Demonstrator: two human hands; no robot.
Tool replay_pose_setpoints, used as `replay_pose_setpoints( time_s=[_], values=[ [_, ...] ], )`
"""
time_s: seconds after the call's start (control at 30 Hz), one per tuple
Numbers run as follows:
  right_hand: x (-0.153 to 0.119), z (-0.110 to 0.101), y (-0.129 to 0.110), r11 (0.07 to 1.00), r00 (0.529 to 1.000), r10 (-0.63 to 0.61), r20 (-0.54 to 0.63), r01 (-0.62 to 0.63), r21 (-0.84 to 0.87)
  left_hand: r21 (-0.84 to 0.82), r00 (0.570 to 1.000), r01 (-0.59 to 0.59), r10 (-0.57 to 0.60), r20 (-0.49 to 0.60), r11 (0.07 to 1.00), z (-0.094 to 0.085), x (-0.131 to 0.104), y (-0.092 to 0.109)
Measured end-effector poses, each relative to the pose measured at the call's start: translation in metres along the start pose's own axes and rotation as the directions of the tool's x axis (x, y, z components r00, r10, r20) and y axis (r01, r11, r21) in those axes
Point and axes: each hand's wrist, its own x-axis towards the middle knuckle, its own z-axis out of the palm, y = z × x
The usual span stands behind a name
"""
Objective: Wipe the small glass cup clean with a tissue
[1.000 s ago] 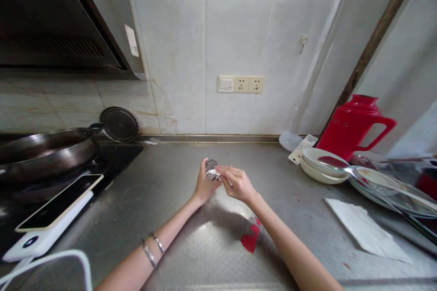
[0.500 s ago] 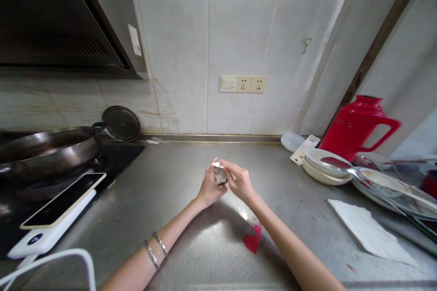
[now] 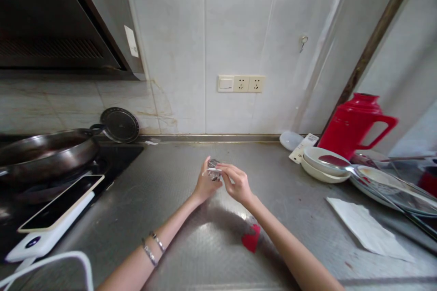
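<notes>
Above the middle of the metal counter, my left hand is closed around a small, shiny, clear object that looks like a little glass. A thin white strip, perhaps tissue, crosses its side. My right hand is at the object's right side, its thumb and fingertips pinched at the end of the white strip. Below the hands, a torn red scrap lies on the counter beside my right forearm.
Left, a steel pan sits on the black stove; a phone rests on a white power bank with a cable. To the right are a red thermos, stacked bowls, plates with utensils and a white napkin.
The clear object has turned in my left hand, so its side with the white strip now shows. Both hands have shifted slightly left; the view has moved a little too.
</notes>
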Motion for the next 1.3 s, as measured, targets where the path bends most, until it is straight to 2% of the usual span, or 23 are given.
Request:
replay_pose_setpoints(
  time_s=[0.07,0.13,0.33,0.5,0.67,0.77,0.87,0.93,1.03,1.13,1.23,1.3],
  values=[
    [0.002,0.001,0.001,0.997,0.991,0.072,-0.116,-0.073,-0.008,0.126,0.999,-0.045,0.045,-0.003,0.991,0.001,0.000,0.001],
    [0.003,0.003,0.002,0.994,0.985,0.093,-0.148,-0.100,-0.038,0.207,0.995,-0.098,0.097,0.016,0.973,0.003,-0.001,0.003],
    [0.001,0.005,0.000,0.997,0.999,-0.009,0.047,0.013,-0.073,0.328,0.977,-0.210,0.181,0.115,0.921,0.005,-0.007,0.007],
    [0.000,0.005,-0.004,0.986,0.987,-0.106,0.122,0.120,-0.116,0.397,0.975,-0.221,0.191,0.113,0.891,0.000,-0.002,0.002],
    [-0.001,0.008,-0.008,0.983,0.981,-0.117,0.156,0.137,-0.125,0.369,0.982,-0.189,0.186,0.044,0.910,-0.004,-0.002,0.000],
    [-0.003,0.009,-0.008,0.989,0.979,-0.113,0.168,0.127,-0.074,0.321,0.990,-0.123,0.139,-0.025,0.939,-0.004,-0.004,0.002],
    [-0.004,0.010,-0.009,0.989,0.969,-0.142,0.203,0.146,-0.005,0.268,0.991,-0.102,0.120,-0.050,0.958,-0.005,-0.004,0.003],
    [-0.004,0.008,-0.009,0.990,0.976,-0.138,0.169,0.136,0.026,0.247,0.992,-0.089,0.108,-0.064,0.965,-0.006,-0.003,0.004],
    [0.000,0.003,-0.006,0.999,1.000,-0.027,-0.015,0.027,0.024,0.204,0.998,-0.024,0.036,-0.055,0.979,-0.006,0.000,0.005],
    [0.005,-0.003,0.000,0.988,0.969,0.153,-0.192,-0.155,0.006,0.136,1.000,0.030,-0.031,0.005,0.990,-0.004,0.002,0.007],
    [0.007,-0.003,0.006,0.957,0.930,0.287,-0.229,-0.288,0.029,0.097,0.999,0.002,-0.007,0.052,0.995,-0.001,0.000,0.011],
    [0.005,-0.001,0.008,0.955,0.937,0.298,-0.182,-0.292,0.060,0.086,0.998,-0.011,0.005,0.067,0.996,0.001,-0.002,0.013]
  ],
)
